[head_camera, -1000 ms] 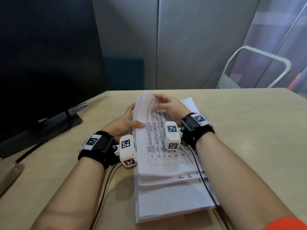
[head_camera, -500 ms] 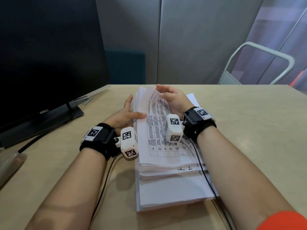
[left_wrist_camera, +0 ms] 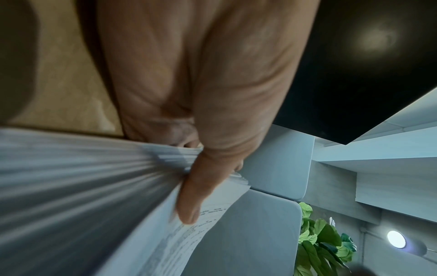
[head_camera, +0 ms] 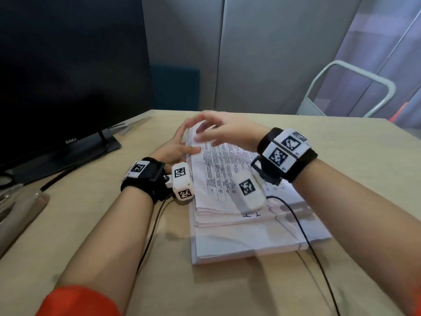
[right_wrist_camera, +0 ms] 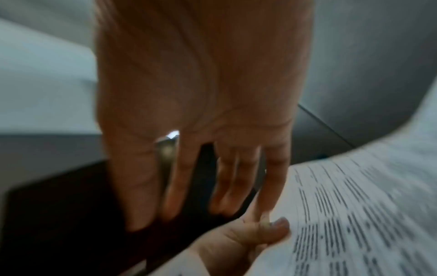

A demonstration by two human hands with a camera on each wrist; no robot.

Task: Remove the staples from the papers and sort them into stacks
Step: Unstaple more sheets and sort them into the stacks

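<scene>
On the tan desk (head_camera: 341, 156) beside a dark monitor (head_camera: 68, 65) lies the stack of papers (head_camera: 239, 233). The left hand (head_camera: 173, 151) has its grip pinching the stack's lifted left edge; the right hand (head_camera: 225, 131) hovers above, fingers spread.

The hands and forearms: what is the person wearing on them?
Each wrist carries a black strap: left wrist strap, right wrist strap. Each strap bears white blocks printed with black square-pattern markers and a white camera pod. Thin dark cables trail from them. Orange sleeves show at the upper arms; forearms and hands are bare.
</scene>
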